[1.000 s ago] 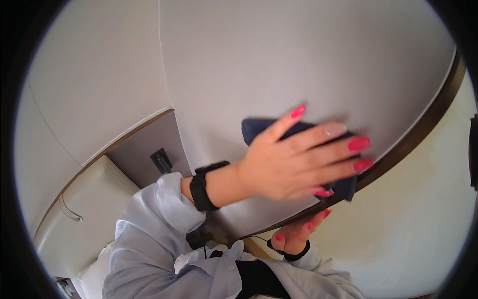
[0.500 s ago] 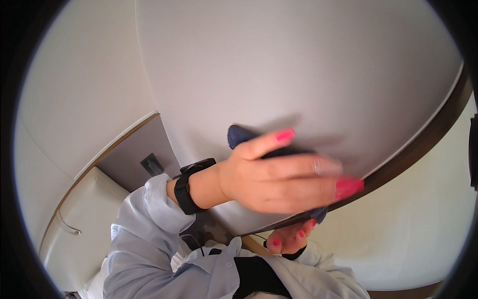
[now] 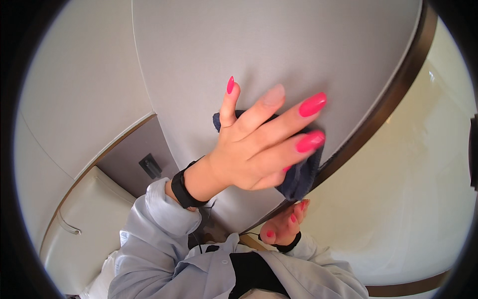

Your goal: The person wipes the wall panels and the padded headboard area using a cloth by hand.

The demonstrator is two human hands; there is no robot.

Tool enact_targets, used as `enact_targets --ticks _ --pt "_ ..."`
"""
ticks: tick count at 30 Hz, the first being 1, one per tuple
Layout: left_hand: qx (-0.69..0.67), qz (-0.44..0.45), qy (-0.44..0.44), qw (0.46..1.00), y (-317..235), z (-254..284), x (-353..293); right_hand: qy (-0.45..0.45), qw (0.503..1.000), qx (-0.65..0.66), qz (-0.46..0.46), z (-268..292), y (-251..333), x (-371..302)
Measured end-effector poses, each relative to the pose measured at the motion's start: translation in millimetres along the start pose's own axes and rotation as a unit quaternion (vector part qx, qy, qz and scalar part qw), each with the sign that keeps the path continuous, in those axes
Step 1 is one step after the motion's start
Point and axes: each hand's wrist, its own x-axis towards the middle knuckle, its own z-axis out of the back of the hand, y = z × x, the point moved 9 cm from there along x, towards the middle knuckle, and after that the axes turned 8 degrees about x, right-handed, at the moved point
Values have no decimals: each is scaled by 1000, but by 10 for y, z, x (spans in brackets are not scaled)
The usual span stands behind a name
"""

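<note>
My left hand (image 3: 259,144) lies over a dark blue cloth (image 3: 298,177) on a smooth grey panel (image 3: 279,40). Its fingers are spread, and the thumb tucks in by the cloth, most of which the hand hides. Bits of cloth show past the little finger and below the fingertips, close to the panel's dark brown trim (image 3: 368,117). Lower down, near that trim, my right hand (image 3: 283,226) is turned palm up with loosely bent fingers. Nothing shows in it, and a small gap separates it from the cloth.
Right of the trim is a glossy cream surface (image 3: 398,189). On the left are a pale wall panel (image 3: 74,99), a cream padded piece (image 3: 94,224) with a curved handle, and a dark wall fitting (image 3: 150,166). A thin black cable runs near my body.
My left hand has turned so its fingers point further up, moving with the cloth across the panel. My right hand has risen slightly. The trim appears steeper and further left in view.
</note>
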Motion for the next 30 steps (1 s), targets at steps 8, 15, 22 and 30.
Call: enact_targets --ticks 8,15,22,30 --pt "2 -60 41 997 -60 51 -33 -77 996 30 -30 60 -109 -162" --pt "-13 -95 60 994 -79 18 -126 -69 996 27 -47 45 -126 -79" --pt "-3 -202 116 972 -125 -135 -195 -59 997 22 -53 6 -170 -71" --pt "77 -142 170 972 -98 -299 -224 -43 997 32 -58 -38 -228 -102"
